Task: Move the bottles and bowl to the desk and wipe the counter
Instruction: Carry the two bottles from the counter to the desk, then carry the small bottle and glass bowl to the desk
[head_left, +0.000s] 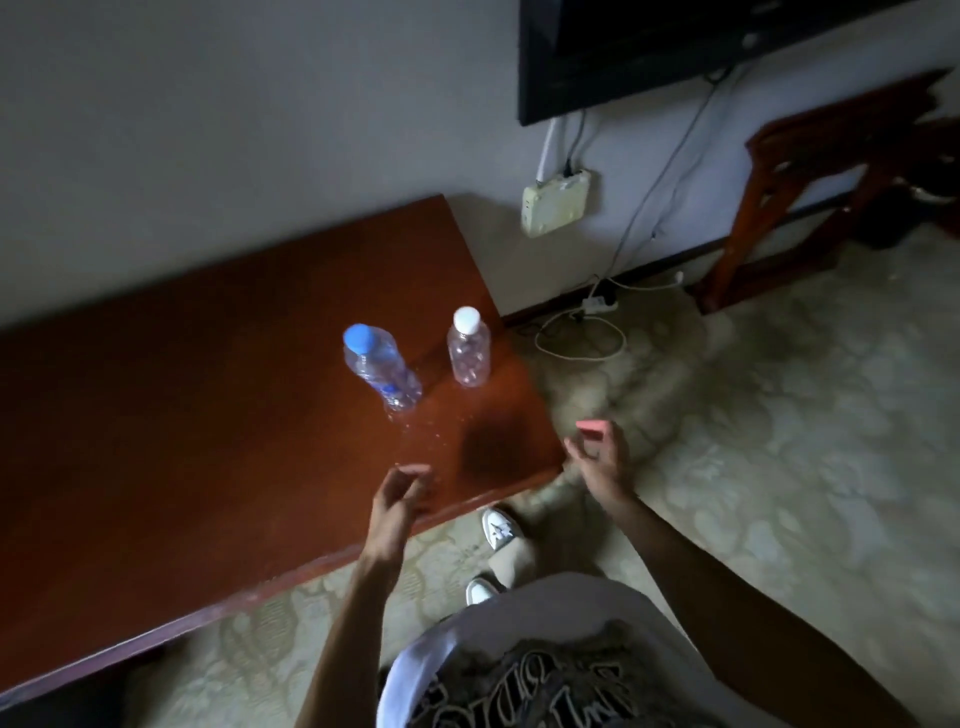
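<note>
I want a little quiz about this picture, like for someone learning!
1. True or false: the clear plastic bottle with the blue cap lies flat on the reddish-brown wooden counter.
2. Which stands nearer the counter's right end: A the blue-capped bottle, B the clear plastic bottle with the white cap?
3. Fill in: the left hand and right hand hold ____.

Key: 1 false, it stands; 2 B; 3 nothing.

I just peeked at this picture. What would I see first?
Two clear plastic bottles stand near the right end of the reddish wooden counter: the blue-capped bottle and, to its right, the white-capped bottle. Closer to you, the left hand and right hand reach toward them, holding nothing.
</note>
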